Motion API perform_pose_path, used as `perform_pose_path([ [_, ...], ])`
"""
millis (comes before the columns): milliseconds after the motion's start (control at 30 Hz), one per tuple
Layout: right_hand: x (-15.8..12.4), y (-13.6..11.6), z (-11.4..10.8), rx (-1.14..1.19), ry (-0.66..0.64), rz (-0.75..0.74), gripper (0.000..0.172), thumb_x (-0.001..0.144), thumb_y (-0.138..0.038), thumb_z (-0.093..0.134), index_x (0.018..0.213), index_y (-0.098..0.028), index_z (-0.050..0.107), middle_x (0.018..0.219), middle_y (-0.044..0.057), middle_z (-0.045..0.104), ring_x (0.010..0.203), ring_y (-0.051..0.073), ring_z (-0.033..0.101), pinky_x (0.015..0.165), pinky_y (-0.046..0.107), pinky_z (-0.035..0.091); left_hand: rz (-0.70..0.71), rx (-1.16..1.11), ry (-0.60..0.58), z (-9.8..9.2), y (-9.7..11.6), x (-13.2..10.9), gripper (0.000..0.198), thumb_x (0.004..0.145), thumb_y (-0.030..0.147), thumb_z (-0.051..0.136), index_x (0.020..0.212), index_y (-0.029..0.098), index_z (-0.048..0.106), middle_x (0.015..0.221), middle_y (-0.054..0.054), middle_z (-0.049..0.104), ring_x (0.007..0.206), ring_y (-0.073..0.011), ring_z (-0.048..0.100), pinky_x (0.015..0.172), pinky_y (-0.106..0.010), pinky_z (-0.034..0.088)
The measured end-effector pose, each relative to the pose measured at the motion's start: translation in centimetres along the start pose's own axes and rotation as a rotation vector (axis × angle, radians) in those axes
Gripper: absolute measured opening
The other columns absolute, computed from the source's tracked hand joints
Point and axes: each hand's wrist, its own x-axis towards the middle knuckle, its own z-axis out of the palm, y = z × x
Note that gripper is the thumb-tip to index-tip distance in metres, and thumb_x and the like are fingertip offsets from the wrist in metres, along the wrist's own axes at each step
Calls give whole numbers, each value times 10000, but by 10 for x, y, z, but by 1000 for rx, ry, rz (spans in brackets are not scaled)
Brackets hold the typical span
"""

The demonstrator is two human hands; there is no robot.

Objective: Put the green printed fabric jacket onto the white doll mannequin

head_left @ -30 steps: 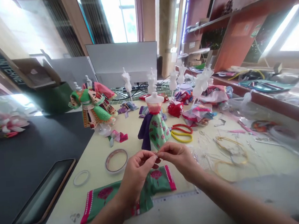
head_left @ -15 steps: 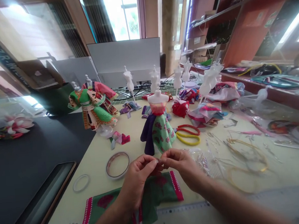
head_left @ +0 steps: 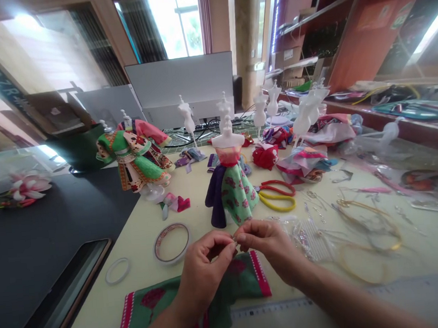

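Both left hand and right hand sit lower in view than 1.0 s ago | hands converge, fingertips clamped on tiny item, identity unclear | tiny item: above green garment, near dressed mannequin

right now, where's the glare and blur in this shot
Head view, top: the window is glaring, washed out almost to white. Head view, right: the reddish shelving looks stretched and smeared, with the corner darkened. Head view, centre: left hand and right hand are fairly clear, but anything pinched between them is too small to tell.
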Motion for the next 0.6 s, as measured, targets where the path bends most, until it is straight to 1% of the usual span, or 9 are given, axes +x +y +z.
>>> perform_pose_path([
  [100,1,1,-1,16,-11,6,196,734,-360,714,690,-171,691,648,-7,632,633,104,550,629,236,428,-6,-9,1,0,1,0,118,800,225,596,706,163,629,768,-4,646,691,-103,593,642,-177,480],
  [300,2,5,-1,92,-34,64,203,723,-358,730,705,-161,685,642,-1,637,617,104,568,615,228,439,-62,-51,3,0,0,0,121,792,252,618,716,161,643,754,-7,654,689,-104,590,644,-179,484],
  [500,3,13,-1,211,-78,109,217,759,-350,702,720,-141,659,635,-3,616,591,86,547,598,212,427,-179,-188,30,1,0,0,144,759,299,661,743,156,661,707,-10,666,653,-109,596,610,-188,498],
  [600,3,15,-1,249,-73,130,236,773,-361,685,714,-137,642,623,-5,604,578,83,536,592,213,423,-226,-247,43,2,0,0,166,740,316,683,750,152,664,697,-10,668,644,-108,597,606,-188,497],
])
